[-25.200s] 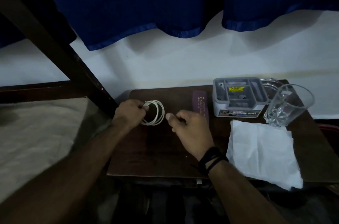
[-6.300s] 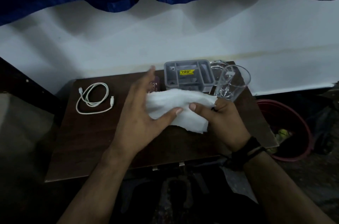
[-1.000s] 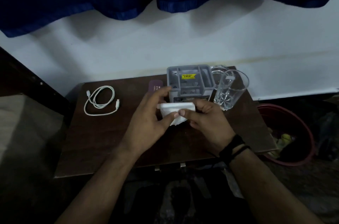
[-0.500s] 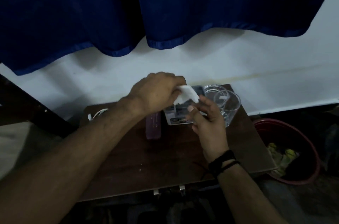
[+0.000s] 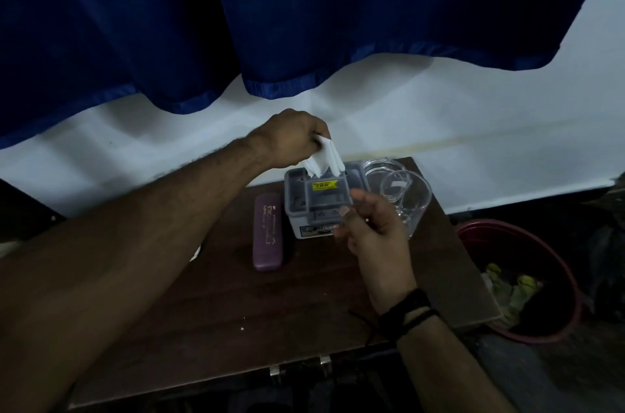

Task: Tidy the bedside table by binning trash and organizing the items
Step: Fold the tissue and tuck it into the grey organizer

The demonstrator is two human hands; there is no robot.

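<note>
My left hand (image 5: 291, 138) pinches a folded white tissue (image 5: 323, 160) and holds it upright, its lower end in the back slot of the grey plastic organizer box (image 5: 304, 206). A yellow sticker marks the box. My right hand (image 5: 375, 230) hovers in front of the box with loosely curled fingers and holds nothing. A purple case (image 5: 268, 231) lies left of the box on the dark wooden bedside table (image 5: 257, 304). A clear glass (image 5: 409, 199) stands right of the box. My left forearm hides the white cable.
A second clear glass dish (image 5: 380, 167) sits behind the tumbler. A red bin (image 5: 527, 280) with yellow-green trash stands on the floor to the right of the table. Blue curtains (image 5: 270, 23) hang above, over a white wall.
My left hand has carried the folded tissue up and back, lowering it into the organizer's rear slot. My right hand let go of the tissue and drew back toward me.
</note>
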